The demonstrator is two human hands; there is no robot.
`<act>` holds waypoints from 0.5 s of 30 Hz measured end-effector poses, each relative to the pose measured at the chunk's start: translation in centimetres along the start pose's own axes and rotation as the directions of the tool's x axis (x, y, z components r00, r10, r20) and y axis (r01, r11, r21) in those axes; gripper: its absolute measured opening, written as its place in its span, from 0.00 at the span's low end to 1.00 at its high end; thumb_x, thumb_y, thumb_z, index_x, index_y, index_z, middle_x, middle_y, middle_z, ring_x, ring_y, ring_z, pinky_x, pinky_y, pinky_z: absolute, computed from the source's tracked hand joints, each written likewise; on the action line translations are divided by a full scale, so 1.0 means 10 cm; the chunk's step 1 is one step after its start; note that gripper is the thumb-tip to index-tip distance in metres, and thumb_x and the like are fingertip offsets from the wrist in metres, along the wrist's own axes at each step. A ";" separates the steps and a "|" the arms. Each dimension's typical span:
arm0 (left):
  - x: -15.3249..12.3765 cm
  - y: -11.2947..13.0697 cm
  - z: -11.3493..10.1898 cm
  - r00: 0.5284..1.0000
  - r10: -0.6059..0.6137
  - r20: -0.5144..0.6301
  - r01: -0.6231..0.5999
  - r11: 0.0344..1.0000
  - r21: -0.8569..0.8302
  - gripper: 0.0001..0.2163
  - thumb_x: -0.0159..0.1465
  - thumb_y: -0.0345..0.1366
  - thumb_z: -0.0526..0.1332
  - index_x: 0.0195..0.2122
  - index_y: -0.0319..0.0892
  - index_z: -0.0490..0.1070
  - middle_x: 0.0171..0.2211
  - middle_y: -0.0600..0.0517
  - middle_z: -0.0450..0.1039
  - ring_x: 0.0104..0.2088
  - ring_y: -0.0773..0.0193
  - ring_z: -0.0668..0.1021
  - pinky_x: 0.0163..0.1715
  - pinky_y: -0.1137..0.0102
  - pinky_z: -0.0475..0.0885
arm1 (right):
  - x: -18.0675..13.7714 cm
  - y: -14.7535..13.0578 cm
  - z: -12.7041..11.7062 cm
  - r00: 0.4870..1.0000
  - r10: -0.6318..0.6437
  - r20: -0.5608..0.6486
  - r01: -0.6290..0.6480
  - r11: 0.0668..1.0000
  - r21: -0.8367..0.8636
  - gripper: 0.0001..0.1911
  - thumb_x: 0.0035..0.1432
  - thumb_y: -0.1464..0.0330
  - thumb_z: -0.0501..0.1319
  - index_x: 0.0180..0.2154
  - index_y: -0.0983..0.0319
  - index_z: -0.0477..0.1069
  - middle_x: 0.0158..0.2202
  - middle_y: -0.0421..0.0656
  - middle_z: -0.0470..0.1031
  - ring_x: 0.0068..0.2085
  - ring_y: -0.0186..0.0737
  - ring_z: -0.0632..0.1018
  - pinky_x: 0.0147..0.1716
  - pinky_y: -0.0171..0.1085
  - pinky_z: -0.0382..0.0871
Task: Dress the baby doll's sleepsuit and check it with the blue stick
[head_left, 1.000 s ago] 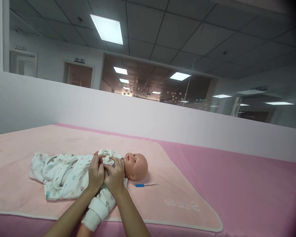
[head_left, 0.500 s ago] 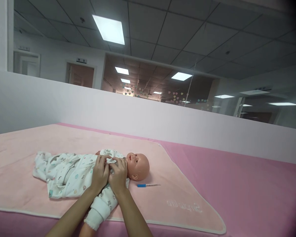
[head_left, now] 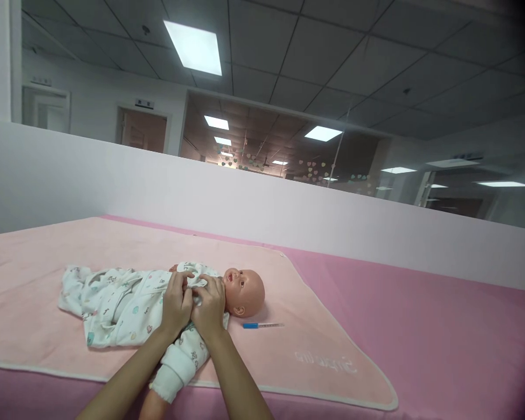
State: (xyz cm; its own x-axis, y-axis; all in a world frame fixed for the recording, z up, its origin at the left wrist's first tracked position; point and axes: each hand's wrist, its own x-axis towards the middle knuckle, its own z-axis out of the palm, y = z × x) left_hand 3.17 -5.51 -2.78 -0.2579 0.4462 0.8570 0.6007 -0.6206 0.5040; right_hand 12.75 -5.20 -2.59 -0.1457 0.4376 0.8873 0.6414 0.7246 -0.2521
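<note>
A baby doll (head_left: 248, 291) lies on its back with its head to the right. It wears white patterned baby clothes (head_left: 125, 315), with one sleeved arm stretched toward me. At the chest of the clothes, my left hand (head_left: 176, 303) is closed, its fingers curled in at the fabric. My right hand (head_left: 209, 304) sits right beside it, just below the doll's chin, with fingers bent and pinching at the same front opening. The fingertips are partly hidden, so the exact bit of cloth between them is unclear.
A clinical thermometer (head_left: 262, 325) with a blue end lies by the doll's head. Under everything is a pale pink blanket (head_left: 324, 326) with light edging, spread on a pink surface (head_left: 455, 338). A low white wall (head_left: 262, 201) with glass above stands behind.
The fingers of both hands have shifted slightly at the doll's chest, the right ones arching up a little. The doll and thermometer stay in place; the view has tilted very slightly.
</note>
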 end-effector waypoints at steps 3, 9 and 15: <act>-0.01 -0.02 0.01 1.000 -0.009 0.003 0.009 1.000 0.016 0.11 0.53 0.26 0.49 0.36 0.43 0.62 0.29 0.53 0.61 0.30 0.61 0.67 0.37 0.64 0.66 | 0.00 0.00 0.00 1.000 0.011 0.023 -0.011 1.000 -0.023 0.06 0.50 0.74 0.60 0.29 0.59 0.75 0.43 0.42 0.70 0.45 0.40 0.67 0.46 0.41 0.58; -0.01 -0.01 0.01 1.000 -0.006 0.003 0.006 0.999 0.036 0.12 0.52 0.26 0.49 0.37 0.43 0.62 0.29 0.53 0.61 0.30 0.61 0.68 0.35 0.65 0.66 | -0.01 0.00 0.02 1.000 0.023 -0.015 -0.023 0.999 -0.036 0.06 0.52 0.73 0.59 0.29 0.59 0.75 0.44 0.44 0.70 0.44 0.41 0.67 0.45 0.41 0.59; -0.02 0.01 0.00 0.999 -0.014 -0.041 0.017 0.998 0.058 0.12 0.53 0.26 0.50 0.38 0.42 0.63 0.28 0.54 0.62 0.29 0.61 0.69 0.34 0.66 0.67 | -0.01 0.00 0.01 1.000 0.013 -0.004 -0.013 1.000 -0.023 0.05 0.53 0.72 0.59 0.31 0.59 0.74 0.45 0.44 0.69 0.45 0.41 0.67 0.45 0.40 0.59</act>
State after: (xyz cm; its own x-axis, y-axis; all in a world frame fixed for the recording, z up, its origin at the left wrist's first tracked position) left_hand 3.25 -5.59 -2.88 -0.2972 0.4285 0.8533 0.6392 -0.5745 0.5112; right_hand 12.72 -5.20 -2.70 -0.1343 0.4445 0.8857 0.6607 0.7063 -0.2543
